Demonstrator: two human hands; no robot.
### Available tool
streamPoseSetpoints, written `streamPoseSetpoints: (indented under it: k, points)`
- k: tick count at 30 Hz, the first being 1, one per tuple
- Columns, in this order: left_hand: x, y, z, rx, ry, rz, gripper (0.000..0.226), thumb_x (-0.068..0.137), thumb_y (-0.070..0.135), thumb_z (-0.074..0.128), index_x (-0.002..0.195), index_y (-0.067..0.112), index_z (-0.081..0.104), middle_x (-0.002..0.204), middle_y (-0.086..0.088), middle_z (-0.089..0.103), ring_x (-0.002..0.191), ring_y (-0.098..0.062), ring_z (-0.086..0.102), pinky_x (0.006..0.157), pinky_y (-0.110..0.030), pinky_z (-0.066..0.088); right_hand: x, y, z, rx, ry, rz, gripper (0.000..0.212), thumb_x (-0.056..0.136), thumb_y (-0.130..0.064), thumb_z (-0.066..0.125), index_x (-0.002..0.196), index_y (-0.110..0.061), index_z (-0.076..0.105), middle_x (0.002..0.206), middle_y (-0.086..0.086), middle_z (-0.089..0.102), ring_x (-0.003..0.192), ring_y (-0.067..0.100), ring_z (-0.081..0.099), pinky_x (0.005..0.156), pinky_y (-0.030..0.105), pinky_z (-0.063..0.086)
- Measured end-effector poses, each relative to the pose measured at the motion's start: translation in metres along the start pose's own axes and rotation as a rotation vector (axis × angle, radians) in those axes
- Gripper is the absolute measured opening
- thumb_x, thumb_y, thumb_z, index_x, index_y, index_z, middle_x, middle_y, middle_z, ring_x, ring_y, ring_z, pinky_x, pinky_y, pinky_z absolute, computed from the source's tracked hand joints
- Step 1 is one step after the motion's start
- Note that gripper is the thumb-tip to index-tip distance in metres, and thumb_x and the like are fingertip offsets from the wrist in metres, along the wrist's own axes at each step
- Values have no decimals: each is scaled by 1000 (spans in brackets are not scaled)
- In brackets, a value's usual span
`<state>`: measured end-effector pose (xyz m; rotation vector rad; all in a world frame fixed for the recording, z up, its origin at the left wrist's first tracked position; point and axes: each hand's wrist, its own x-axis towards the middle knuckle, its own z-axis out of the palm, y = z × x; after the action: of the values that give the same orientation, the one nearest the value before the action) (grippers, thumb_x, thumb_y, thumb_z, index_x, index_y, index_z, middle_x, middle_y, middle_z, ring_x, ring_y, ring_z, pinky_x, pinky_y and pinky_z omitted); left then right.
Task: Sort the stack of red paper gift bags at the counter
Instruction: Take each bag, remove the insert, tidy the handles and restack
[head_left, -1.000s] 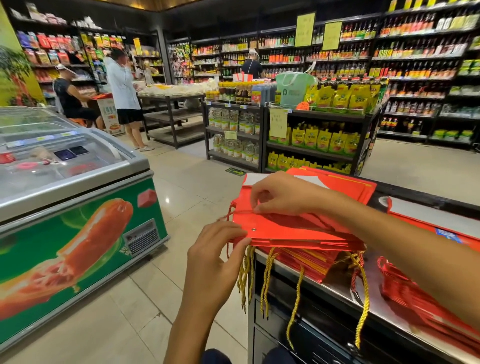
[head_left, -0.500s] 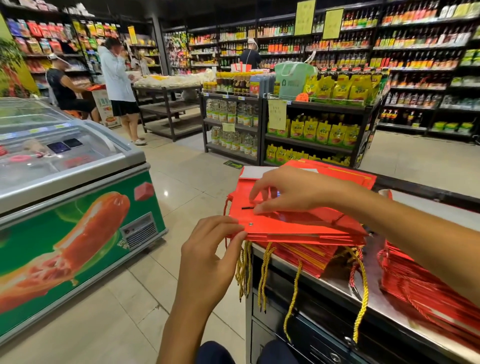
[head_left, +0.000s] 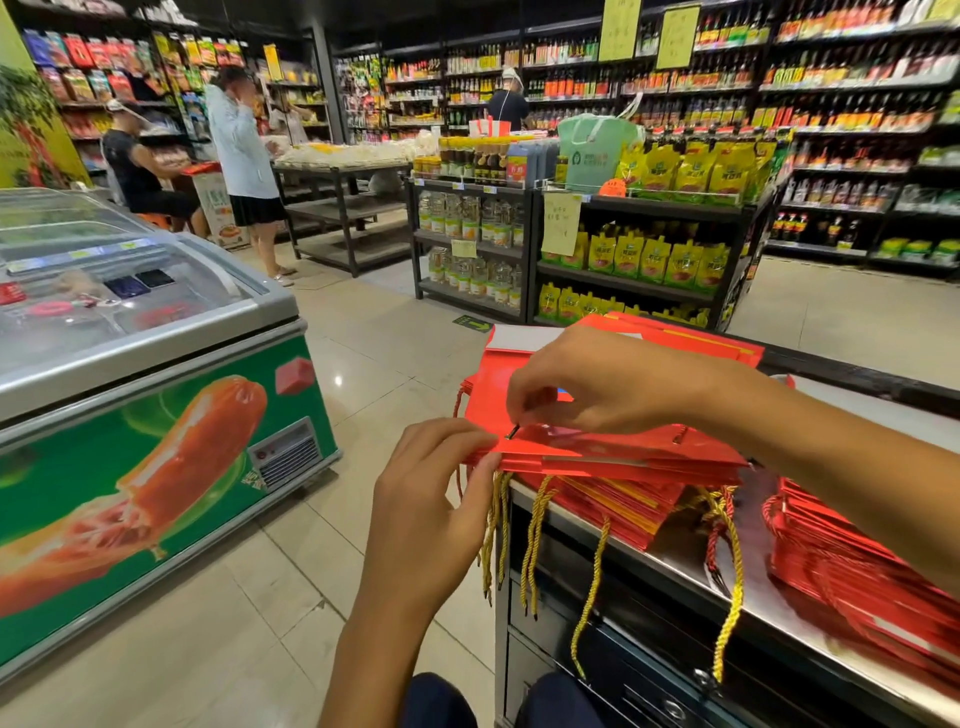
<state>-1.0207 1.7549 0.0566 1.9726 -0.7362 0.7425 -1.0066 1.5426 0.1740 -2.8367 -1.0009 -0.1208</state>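
A stack of flat red paper gift bags (head_left: 613, 457) lies on the steel counter (head_left: 691, 566), overhanging its left end, with yellow cord handles (head_left: 530, 540) dangling below. My left hand (head_left: 431, 499) grips the near left corner of the top bag. My right hand (head_left: 597, 384) hovers over the top bag and pinches a thin dark-tipped cord end (head_left: 511, 431) near its hole. A second pile of red bags (head_left: 852, 561) sits further right on the counter.
A chest freezer (head_left: 156, 374) with a sausage picture stands to the left across a tiled aisle. Shelving racks (head_left: 597, 228) of bottles and yellow pouches stand behind. Three people (head_left: 239, 150) are at the far shelves.
My right hand's fingers have drawn together from lying on the top bag to pinching the cord end. My left hand keeps its hold on the corner. The view has tilted slightly down.
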Motion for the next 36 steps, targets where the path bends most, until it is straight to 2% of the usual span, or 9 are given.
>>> streamPoseSetpoints:
  k: [4, 11, 17, 21, 25, 27, 29, 31, 36]
  points:
    - [-1, 2, 0, -9, 1, -17, 14, 92, 15, 75, 105, 20, 77, 105, 13, 69, 101, -8, 63, 89, -19, 49, 1, -4, -1, -59, -9, -33, 12, 96, -16, 66, 99, -26, 72, 92, -16, 72, 82, 3, 63, 72, 16, 43]
    - [0, 4, 1, -27, 21, -33, 16, 91, 12, 77, 104, 21, 78, 103, 12, 70, 100, -7, 64, 88, -17, 48, 4, -6, -4, -86, -3, -32, 14, 95, -14, 64, 98, -24, 73, 92, -14, 72, 83, 6, 64, 76, 28, 50]
    - [1, 4, 2, -41, 40, -55, 15, 91, 14, 77, 103, 21, 79, 102, 11, 71, 100, -8, 65, 87, -20, 50, 3, -12, -5, -117, -2, -34, 14, 97, -16, 64, 101, -23, 75, 95, -13, 73, 87, 7, 65, 78, 27, 51]
    - [2, 5, 4, -65, 87, -86, 11, 93, 20, 73, 102, 23, 79, 100, 11, 72, 98, -8, 66, 84, -27, 55, 5, -19, -5, -161, 10, -59, 18, 99, -17, 63, 107, -25, 76, 100, -11, 74, 91, 10, 66, 79, 23, 48]
    - [6, 6, 7, -81, 171, -88, 13, 98, 27, 67, 103, 20, 78, 99, 9, 72, 96, -11, 67, 79, -36, 58, 1, -19, -2, -55, 45, -9, 20, 101, -28, 54, 115, -28, 69, 102, -14, 74, 89, 7, 67, 80, 28, 51]
    - [9, 9, 8, -86, 212, -101, 17, 100, 28, 66, 106, 18, 78, 100, 8, 73, 96, -12, 67, 78, -34, 58, -5, -18, -5, 70, 48, 42, 27, 101, -35, 49, 122, -28, 65, 108, -15, 73, 95, 1, 65, 86, 25, 49]
    - [10, 12, 8, -104, 237, -128, 15, 98, 25, 68, 106, 17, 78, 100, 7, 72, 96, -12, 67, 79, -31, 58, -9, -18, -5, 166, 11, 92, 34, 100, -39, 52, 131, -30, 60, 118, -16, 71, 107, -3, 64, 92, 23, 50]
    - [11, 16, 9, -132, 258, -166, 12, 96, 21, 71, 106, 17, 75, 100, 7, 71, 97, -8, 66, 80, -25, 57, -11, -16, -2, 186, 18, 109, 41, 96, -35, 61, 136, -31, 55, 124, -15, 71, 111, -5, 64, 94, 28, 53]
    - [11, 28, 11, -45, 237, -156, 8, 92, 12, 73, 99, 16, 70, 106, 6, 63, 96, 6, 57, 80, -9, 47, -8, -12, 11, 247, 138, 121, 40, 100, -38, 60, 139, -34, 52, 122, -14, 72, 116, 0, 65, 90, 38, 56]
